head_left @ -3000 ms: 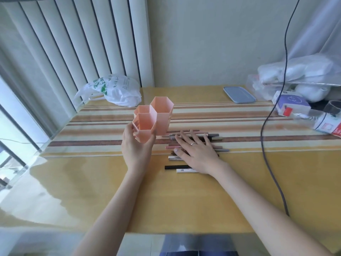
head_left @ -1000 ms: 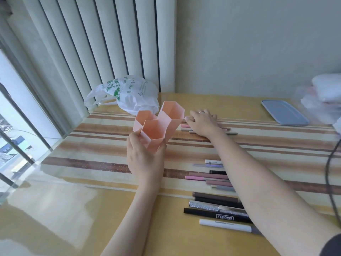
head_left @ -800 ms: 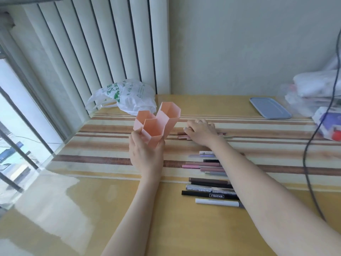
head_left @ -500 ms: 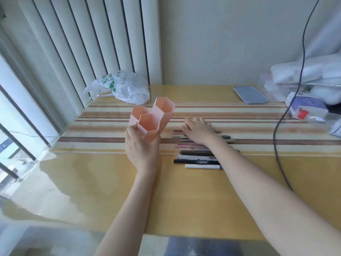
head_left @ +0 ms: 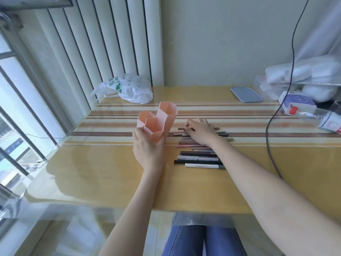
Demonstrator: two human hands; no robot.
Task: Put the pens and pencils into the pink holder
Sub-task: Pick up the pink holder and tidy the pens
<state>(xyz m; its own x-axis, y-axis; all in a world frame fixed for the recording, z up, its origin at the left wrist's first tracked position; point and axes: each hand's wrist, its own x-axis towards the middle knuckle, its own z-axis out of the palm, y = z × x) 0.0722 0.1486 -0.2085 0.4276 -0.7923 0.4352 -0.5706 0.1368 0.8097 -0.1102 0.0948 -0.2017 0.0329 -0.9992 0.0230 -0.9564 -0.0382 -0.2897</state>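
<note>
The pink holder (head_left: 158, 122), three joined hexagonal cups, stands tilted toward me on the striped cloth, and its cups look empty. My left hand (head_left: 147, 150) grips its near base. To its right lies a row of several pens and pencils (head_left: 199, 157), parallel, in black, grey, white and dusty pink. My right hand (head_left: 200, 132) rests on the far end of that row, fingertips pinched around a dark pencil (head_left: 181, 128) that still lies on the table. My right forearm covers the right ends of the nearer pens.
A white plastic bag (head_left: 127, 88) lies at the back left by the blinds. At the back right are a blue-grey tray (head_left: 246, 94), a small box (head_left: 296, 102) and white packages (head_left: 302, 71). A black cable (head_left: 269, 130) hangs down across the right of the table.
My right hand has stayed at the far pens and closed its fingertips on one pencil. My left hand keeps hold of the holder. The camera view has shifted.
</note>
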